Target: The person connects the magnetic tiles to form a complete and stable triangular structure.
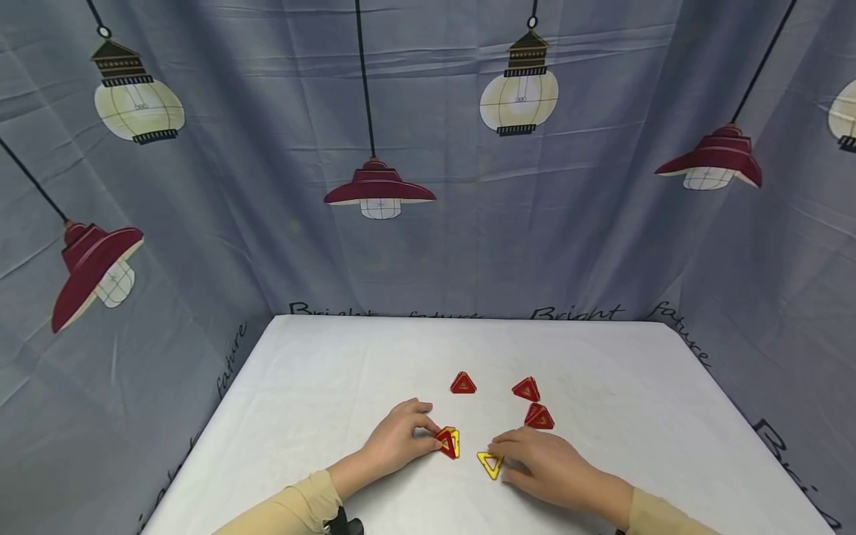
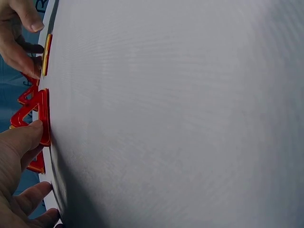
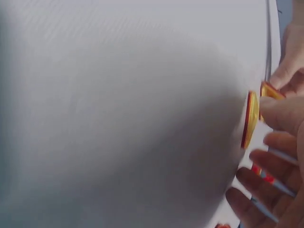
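My left hand (image 1: 403,435) pinches a red-and-yellow triangle piece (image 1: 449,448) between thumb and fingers. In the left wrist view the red triangle frame (image 2: 46,118) of that piece stands on edge, the thumb against it. To its right lies a yellow triangle tile (image 1: 491,465) with an open centre. My right hand (image 1: 545,464) is over this tile's right side, fingertips right at its edge. From the right wrist the tile (image 3: 250,118) shows yellow with a red edge; the right fingers (image 3: 266,166) are spread and loosely bent beside it.
Farther back on the white table (image 1: 321,371) lie a red triangle piece (image 1: 463,383), a second red triangle piece (image 1: 527,388) and a third red triangle piece (image 1: 539,417), the last two close together. A grey-blue curtain (image 1: 428,260) with printed lamps surrounds the table.
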Demonstrator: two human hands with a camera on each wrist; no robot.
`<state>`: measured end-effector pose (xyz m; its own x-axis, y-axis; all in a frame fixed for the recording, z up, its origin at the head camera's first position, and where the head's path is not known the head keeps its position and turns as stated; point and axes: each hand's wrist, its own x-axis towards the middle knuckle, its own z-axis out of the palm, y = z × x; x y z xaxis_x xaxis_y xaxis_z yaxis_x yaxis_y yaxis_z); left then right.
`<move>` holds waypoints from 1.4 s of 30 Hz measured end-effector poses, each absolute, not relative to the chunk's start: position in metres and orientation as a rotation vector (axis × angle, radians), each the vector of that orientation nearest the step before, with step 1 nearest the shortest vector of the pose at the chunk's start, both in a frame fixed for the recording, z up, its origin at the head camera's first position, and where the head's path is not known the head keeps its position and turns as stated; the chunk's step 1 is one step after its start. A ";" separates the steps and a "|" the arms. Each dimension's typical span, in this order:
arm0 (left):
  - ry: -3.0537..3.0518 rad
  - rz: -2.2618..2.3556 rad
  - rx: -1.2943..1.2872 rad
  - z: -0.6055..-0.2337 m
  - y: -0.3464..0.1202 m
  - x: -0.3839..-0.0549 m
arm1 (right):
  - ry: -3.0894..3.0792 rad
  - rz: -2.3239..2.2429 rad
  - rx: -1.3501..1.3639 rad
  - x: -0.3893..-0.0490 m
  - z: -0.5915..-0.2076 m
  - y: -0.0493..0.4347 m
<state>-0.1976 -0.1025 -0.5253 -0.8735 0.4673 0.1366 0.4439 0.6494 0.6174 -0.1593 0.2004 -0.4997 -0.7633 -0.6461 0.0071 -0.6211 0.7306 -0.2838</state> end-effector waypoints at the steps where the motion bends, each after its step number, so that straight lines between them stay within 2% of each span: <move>1: 2.823 1.038 0.779 -0.525 -0.102 -0.198 | 2.852 -0.414 -1.015 -0.159 -0.500 0.198; 14: 2.831 1.014 0.783 -0.520 -0.101 -0.198 | 3.016 -0.416 -1.070 -0.161 -0.510 0.187; 42: 2.836 1.029 0.792 -0.524 -0.103 -0.197 | 3.008 -0.461 -0.930 -0.159 -0.514 0.173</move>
<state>-0.1969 -0.1029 -0.5237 -0.8709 0.4690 0.1470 0.4541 0.6535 0.6056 -0.1590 0.1733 -0.5141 -0.8285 -0.5464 0.1227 -0.5581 0.7874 -0.2618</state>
